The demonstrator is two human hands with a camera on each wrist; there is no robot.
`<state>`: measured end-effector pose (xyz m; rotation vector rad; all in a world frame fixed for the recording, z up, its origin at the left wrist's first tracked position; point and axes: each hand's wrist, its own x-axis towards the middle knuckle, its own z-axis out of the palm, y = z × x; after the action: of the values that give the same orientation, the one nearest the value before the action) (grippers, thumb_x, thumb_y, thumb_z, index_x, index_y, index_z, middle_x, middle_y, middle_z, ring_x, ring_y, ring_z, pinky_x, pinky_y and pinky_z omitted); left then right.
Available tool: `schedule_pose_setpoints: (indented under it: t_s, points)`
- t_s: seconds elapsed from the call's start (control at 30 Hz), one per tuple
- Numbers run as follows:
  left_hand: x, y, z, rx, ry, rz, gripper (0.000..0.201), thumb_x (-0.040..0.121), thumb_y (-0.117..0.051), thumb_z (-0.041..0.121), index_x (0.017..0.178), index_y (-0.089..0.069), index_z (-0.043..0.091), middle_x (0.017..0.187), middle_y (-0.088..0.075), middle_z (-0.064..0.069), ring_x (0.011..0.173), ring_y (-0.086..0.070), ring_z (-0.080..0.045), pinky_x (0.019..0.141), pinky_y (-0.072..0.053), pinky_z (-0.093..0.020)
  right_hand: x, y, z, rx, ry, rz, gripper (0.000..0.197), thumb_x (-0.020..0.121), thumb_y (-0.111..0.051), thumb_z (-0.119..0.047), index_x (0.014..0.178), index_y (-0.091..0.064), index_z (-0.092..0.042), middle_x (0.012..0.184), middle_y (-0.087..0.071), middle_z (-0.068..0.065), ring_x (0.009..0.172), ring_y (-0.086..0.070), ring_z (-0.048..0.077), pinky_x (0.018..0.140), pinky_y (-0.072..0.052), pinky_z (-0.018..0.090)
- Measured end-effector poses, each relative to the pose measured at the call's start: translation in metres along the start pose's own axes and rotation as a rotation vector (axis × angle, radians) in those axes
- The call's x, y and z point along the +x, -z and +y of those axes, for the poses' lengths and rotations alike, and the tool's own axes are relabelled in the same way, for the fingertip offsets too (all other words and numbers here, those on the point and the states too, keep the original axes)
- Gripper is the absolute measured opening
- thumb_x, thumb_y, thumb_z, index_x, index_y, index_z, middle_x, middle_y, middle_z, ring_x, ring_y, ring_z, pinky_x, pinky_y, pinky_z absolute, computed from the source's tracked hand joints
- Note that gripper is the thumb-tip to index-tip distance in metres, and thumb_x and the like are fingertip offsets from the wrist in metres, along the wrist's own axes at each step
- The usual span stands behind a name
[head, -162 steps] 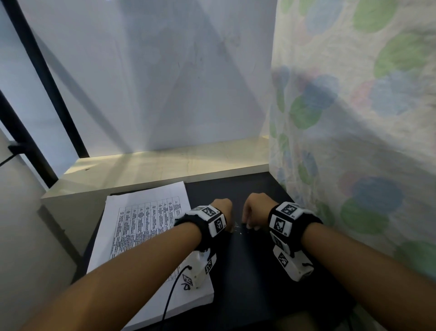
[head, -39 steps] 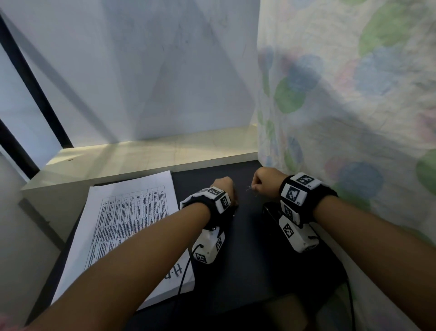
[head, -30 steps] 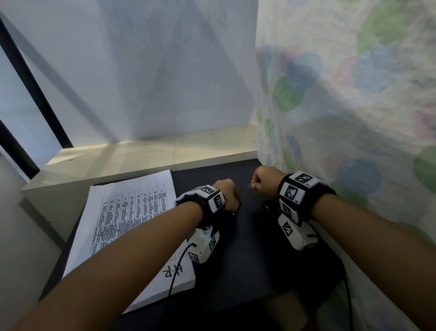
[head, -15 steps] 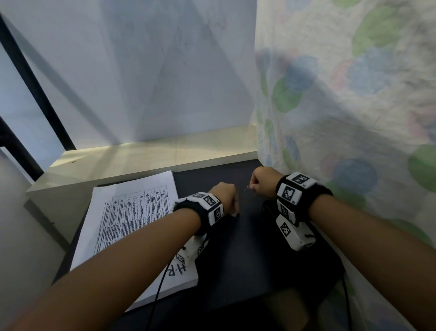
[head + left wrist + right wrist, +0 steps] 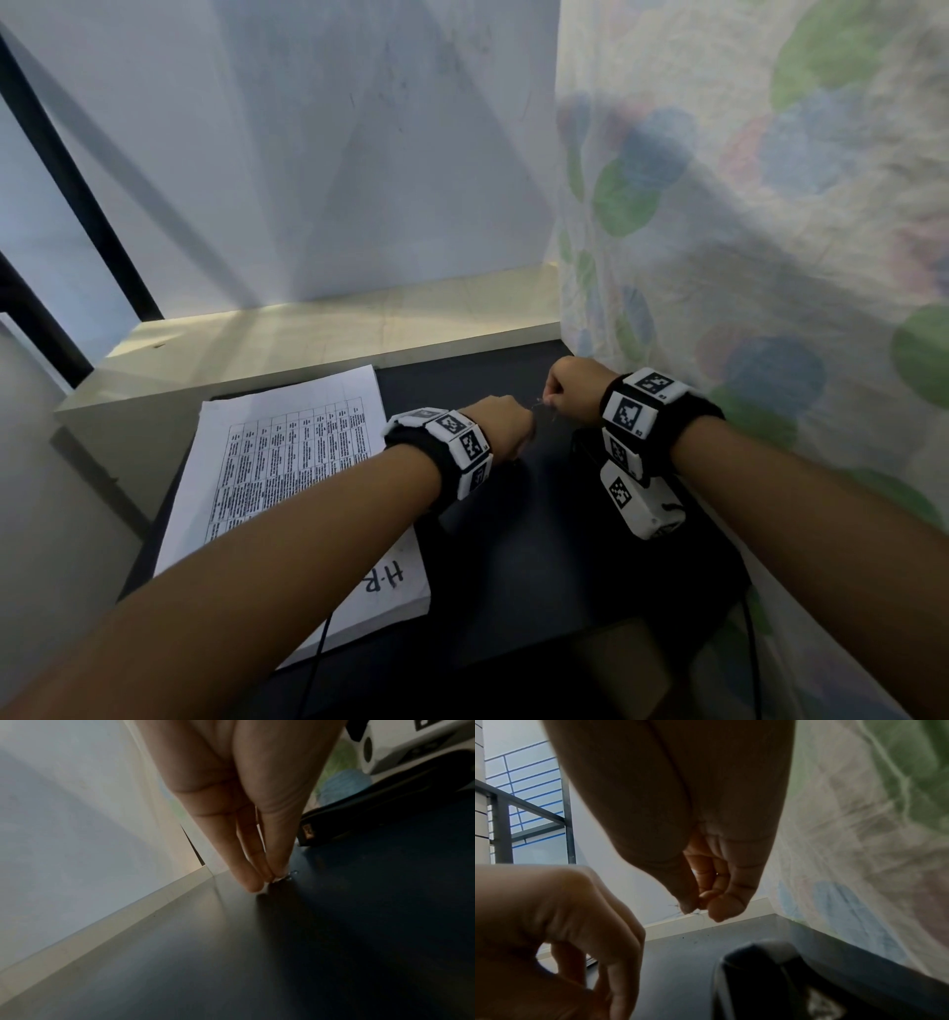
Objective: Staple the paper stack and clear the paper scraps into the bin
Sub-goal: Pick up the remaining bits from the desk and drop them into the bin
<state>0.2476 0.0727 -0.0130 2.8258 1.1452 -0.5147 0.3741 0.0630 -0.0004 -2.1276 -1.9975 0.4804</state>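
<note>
The printed paper stack (image 5: 287, 462) lies flat on the left of the black table (image 5: 539, 539). My left hand (image 5: 506, 426) reaches down to the table, its fingertips (image 5: 257, 882) pinched together on a tiny shiny scrap (image 5: 284, 878). My right hand (image 5: 570, 385) is held a little above the table, to the right of the left hand. It pinches a thin wiry scrap (image 5: 693, 911) between thumb and fingers (image 5: 721, 906). The black stapler (image 5: 347, 821) lies under my right wrist, also seen as the stapler (image 5: 770, 973) in the right wrist view. No bin is in view.
A pale wooden ledge (image 5: 334, 339) runs along the table's far edge below a white wall. A curtain with green and blue dots (image 5: 744, 257) hangs close on the right. Black window bars (image 5: 77, 180) stand at the far left.
Since 5.4 s ago my right hand has risen off the table with its scrap pinched. Over the last second both hands have barely moved, and the left stays low at the table.
</note>
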Motion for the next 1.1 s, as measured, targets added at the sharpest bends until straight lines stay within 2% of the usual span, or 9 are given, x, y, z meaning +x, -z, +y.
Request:
schedule_pose_setpoints:
  t_s: [0.2, 0.4, 0.5, 0.6, 0.73, 0.87, 1.0, 1.1]
  points:
    - [0.004, -0.004, 0.003, 0.187, -0.054, -0.034, 0.026, 0.094, -0.044, 0.005, 0.113, -0.060, -0.003, 0.120, -0.061, -0.021, 0.108, -0.061, -0.037, 0.089, -0.050, -0.039, 0.003, 0.003, 0.006, 0.017, -0.042, 0.014, 0.029, 0.093, -0.049, -0.012, 0.109, -0.064, 0.005, 0.118, -0.065, 0.019, 0.111, -0.061, 0.031, 0.097, -0.048, 0.038]
    - [0.011, -0.013, -0.002, 0.123, -0.026, -0.056, 0.034, 0.098, -0.041, 0.010, 0.129, -0.050, -0.001, 0.134, -0.050, -0.019, 0.122, -0.053, -0.034, 0.100, -0.045, -0.039, 0.004, 0.000, 0.005, 0.013, -0.037, 0.002, 0.027, 0.092, -0.051, -0.013, 0.107, -0.066, 0.004, 0.118, -0.066, 0.017, 0.112, -0.061, 0.030, 0.097, -0.048, 0.038]
    - [0.010, -0.012, -0.009, 0.011, 0.039, -0.017, 0.033, 0.096, -0.049, 0.015, 0.123, -0.053, -0.004, 0.132, -0.053, -0.020, 0.122, -0.053, -0.033, 0.101, -0.044, -0.038, 0.004, 0.002, 0.004, 0.016, -0.038, -0.004, 0.027, 0.092, -0.051, -0.012, 0.108, -0.066, 0.004, 0.118, -0.067, 0.017, 0.111, -0.061, 0.030, 0.096, -0.049, 0.037]
    - [0.004, -0.009, -0.020, -0.149, 0.126, 0.049, 0.033, 0.097, -0.046, 0.016, 0.122, -0.052, -0.005, 0.132, -0.054, -0.021, 0.122, -0.053, -0.034, 0.101, -0.042, -0.036, 0.004, 0.006, 0.005, 0.024, -0.042, -0.004, 0.027, 0.093, -0.051, -0.013, 0.109, -0.065, 0.004, 0.118, -0.066, 0.016, 0.111, -0.061, 0.029, 0.096, -0.048, 0.036]
    - [-0.001, -0.011, -0.026, -0.226, 0.181, 0.049, 0.034, 0.097, -0.045, 0.017, 0.123, -0.054, -0.003, 0.131, -0.056, -0.019, 0.121, -0.054, -0.033, 0.101, -0.042, -0.036, 0.003, 0.009, 0.007, 0.027, -0.040, 0.004, 0.028, 0.093, -0.052, -0.013, 0.110, -0.064, 0.005, 0.119, -0.065, 0.018, 0.112, -0.061, 0.030, 0.095, -0.047, 0.036]
    - [-0.003, -0.013, -0.019, -0.241, 0.150, 0.016, 0.029, 0.094, -0.048, 0.013, 0.117, -0.060, -0.001, 0.125, -0.060, -0.018, 0.116, -0.057, -0.033, 0.099, -0.045, -0.037, 0.002, 0.008, 0.006, 0.023, -0.029, 0.004, 0.027, 0.093, -0.052, -0.013, 0.109, -0.065, 0.004, 0.119, -0.066, 0.017, 0.112, -0.061, 0.030, 0.095, -0.047, 0.036]
    - [-0.004, -0.007, -0.019, -0.244, 0.027, 0.039, 0.023, 0.086, -0.054, 0.002, 0.101, -0.070, 0.006, 0.113, -0.069, -0.011, 0.106, -0.064, -0.029, 0.097, -0.050, -0.038, 0.002, 0.006, 0.004, 0.025, -0.018, 0.005, 0.027, 0.092, -0.052, -0.011, 0.105, -0.068, 0.005, 0.117, -0.068, 0.016, 0.110, -0.062, 0.029, 0.095, -0.049, 0.036]
    - [-0.004, -0.005, -0.022, -0.231, -0.023, 0.072, 0.020, 0.083, -0.060, 0.002, 0.096, -0.074, 0.007, 0.106, -0.073, -0.010, 0.101, -0.067, -0.026, 0.095, -0.052, -0.036, 0.002, 0.006, 0.004, 0.026, -0.020, -0.002, 0.027, 0.093, -0.052, -0.013, 0.107, -0.068, 0.003, 0.118, -0.067, 0.015, 0.111, -0.062, 0.029, 0.096, -0.048, 0.036]
